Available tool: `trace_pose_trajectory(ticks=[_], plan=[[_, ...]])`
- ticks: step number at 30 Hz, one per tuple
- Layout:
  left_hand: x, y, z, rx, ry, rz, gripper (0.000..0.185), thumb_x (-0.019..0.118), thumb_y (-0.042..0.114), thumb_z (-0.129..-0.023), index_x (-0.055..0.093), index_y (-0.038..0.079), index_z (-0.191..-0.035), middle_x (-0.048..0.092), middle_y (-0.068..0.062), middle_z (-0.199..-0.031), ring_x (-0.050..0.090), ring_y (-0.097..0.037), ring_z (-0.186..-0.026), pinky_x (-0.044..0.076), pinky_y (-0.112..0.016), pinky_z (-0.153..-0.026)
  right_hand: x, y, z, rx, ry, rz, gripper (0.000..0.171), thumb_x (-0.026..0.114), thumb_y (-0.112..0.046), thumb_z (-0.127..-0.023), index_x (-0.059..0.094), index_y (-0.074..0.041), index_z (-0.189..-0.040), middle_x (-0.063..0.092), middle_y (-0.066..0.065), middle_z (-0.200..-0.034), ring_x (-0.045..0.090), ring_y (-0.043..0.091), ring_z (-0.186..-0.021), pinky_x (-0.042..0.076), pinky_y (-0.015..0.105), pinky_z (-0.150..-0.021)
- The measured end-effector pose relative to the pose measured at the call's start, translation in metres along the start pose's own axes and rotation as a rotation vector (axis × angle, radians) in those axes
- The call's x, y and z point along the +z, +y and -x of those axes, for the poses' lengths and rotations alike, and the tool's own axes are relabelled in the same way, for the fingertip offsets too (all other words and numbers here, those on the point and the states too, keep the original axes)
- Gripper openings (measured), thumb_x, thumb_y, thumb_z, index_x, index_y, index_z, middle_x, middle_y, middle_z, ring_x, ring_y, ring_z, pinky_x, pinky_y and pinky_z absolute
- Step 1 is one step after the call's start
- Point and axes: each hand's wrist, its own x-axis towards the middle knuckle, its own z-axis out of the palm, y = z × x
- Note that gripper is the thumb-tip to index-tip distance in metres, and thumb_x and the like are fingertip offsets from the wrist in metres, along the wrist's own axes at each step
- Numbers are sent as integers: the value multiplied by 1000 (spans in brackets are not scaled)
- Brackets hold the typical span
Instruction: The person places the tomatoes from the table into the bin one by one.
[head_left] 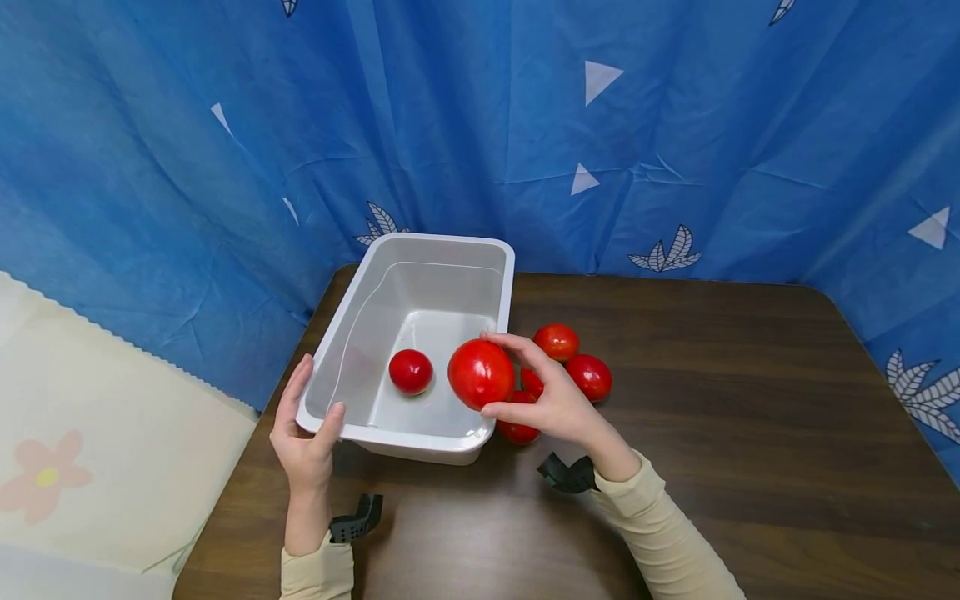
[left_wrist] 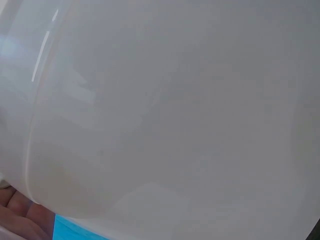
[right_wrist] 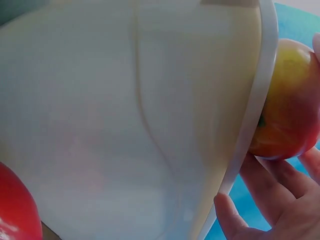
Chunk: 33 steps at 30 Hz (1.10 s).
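Right hand (head_left: 551, 396) pinches a tomato (head_left: 477, 373) over the tub (head_left: 442, 327); left hand (head_left: 306, 446) pinches its rim (head_left: 507, 287); looks mid-loading; next probably wants lowering, letting go.

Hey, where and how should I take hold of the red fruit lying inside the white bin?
Probably best from above, through the open top of the white bin, since its walls rise around the red fruit. Grip the fruit at its widest part, thumb and fingers on opposite sides: it looks round and smooth, with no handle showing.
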Motion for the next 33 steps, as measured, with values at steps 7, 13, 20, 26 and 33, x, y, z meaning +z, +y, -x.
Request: trace_pose_trajectory(ticks=[7, 13, 20, 26, 33], plan=[[0, 0, -1, -6, 8, -7, 55, 57, -19, -70, 51, -12, -125, 48, -22, -134, 46, -34, -118, 47, -28, -92, 0, 2, 0, -16, -18, 11, 74, 77, -20, -75, 42, -27, -141, 45, -7, -139, 46, 18, -120, 51, 38, -87], [0, -1, -1, -4, 6, -2, 56, 58, -19, -69, 51, -13, -125, 48, -23, -134, 45, -34, -118, 45, -29, -93, 1, 2, 0, -15, -23, 28, 77, 76, -21, -76, 39, -29, -143, 41, -9, -143, 42, 16, -125, 49, 39, -90], [1, 0, -1, -3, 3, -3, 56, 58, -19, -70, 51, -13, -125, 48, -23, -134, 45, -34, -119, 45, -29, -93, 0, -7, 1, -11, -25, 26, 77, 76, -16, -76, 38, -22, -143, 41, -3, -143, 43, 19, -125, 46, 44, -94], [1, 0, -1, -3, 4, -5, 56, 59, -18, -70, 51, -13, -125, 48, -24, -134, 45, -34, -119, 44, -29, -93, -1, -30, 3, -34, -35, 12, 73, 73, -3, -76, 37, -2, -141, 43, 14, -142, 47, 28, -124, 42, 48, -98], [0, 1, 1, 0, -3, -17, 56, 58, -19, -71, 50, -13, -126, 47, -24, -135, 46, -33, -117, 47, -29, -92, -1, -29, 5, -52, -38, 3, 71, 73, -1, -76, 39, -1, -139, 46, 12, -140, 48, 28, -123, 44, 43, -96]])
